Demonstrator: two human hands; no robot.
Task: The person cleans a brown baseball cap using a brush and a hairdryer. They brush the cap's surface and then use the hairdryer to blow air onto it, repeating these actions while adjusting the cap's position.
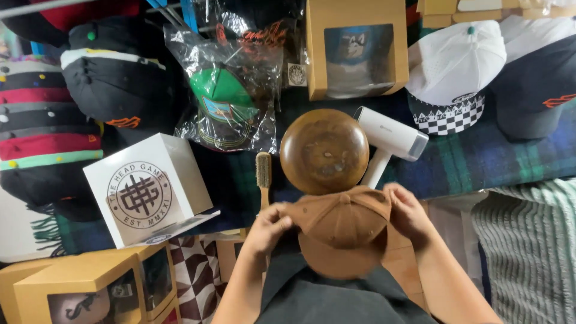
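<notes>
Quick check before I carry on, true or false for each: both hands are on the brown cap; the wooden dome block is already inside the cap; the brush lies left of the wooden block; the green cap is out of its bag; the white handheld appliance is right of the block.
1. Both hands hold the brown cap. True: the left hand grips its left edge, the right hand its right.
2. The wooden dome block is inside the cap. False: it stands bare on the plaid cloth, just beyond the cap.
3. The brush lies left of the block. True.
4. The green cap is out of its bag. False: it sits inside a clear plastic bag.
5. The white handheld appliance is right of the block. True.
</notes>
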